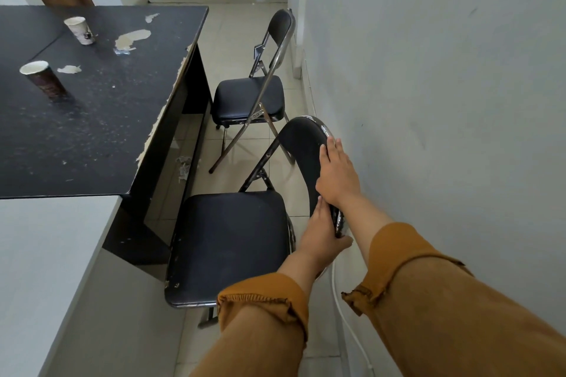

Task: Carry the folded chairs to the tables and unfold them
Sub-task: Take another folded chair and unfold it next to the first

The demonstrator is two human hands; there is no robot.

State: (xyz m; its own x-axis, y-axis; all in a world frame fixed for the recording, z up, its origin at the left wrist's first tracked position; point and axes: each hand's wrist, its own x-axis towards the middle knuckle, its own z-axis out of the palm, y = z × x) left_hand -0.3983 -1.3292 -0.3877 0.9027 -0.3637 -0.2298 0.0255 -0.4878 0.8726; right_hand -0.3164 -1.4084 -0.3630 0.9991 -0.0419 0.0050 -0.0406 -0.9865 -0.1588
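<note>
Two folding chairs stand unfolded on the tiled floor (242, 24), in the gap between a black table (122, 119) and the wall (444, 70). The near chair (226, 242) sits right below the camera, its seat facing the table's corner and its backrest (301, 156) close to the wall. Both hands are on that backrest. The left hand (320, 236) grips its lower end, fingers against the padded front and thumb wrapped underneath. The right hand (337, 174) lies flat along the upper rim, its fingers straight and pressed together, thumb on the padding. Both arms wear mustard-coloured sleeves pushed up the forearm. The far chair (248, 98) stands beyond, also open, its seat next to the table's side and its back by the wall.

Two paper cups stand on the scuffed tabletop: a white cup (79, 29) further off and a dark cup (46, 79) nearer. A pale table (46, 254) butts against the black one. One white cable (349, 324) runs down along the wall's foot.
</note>
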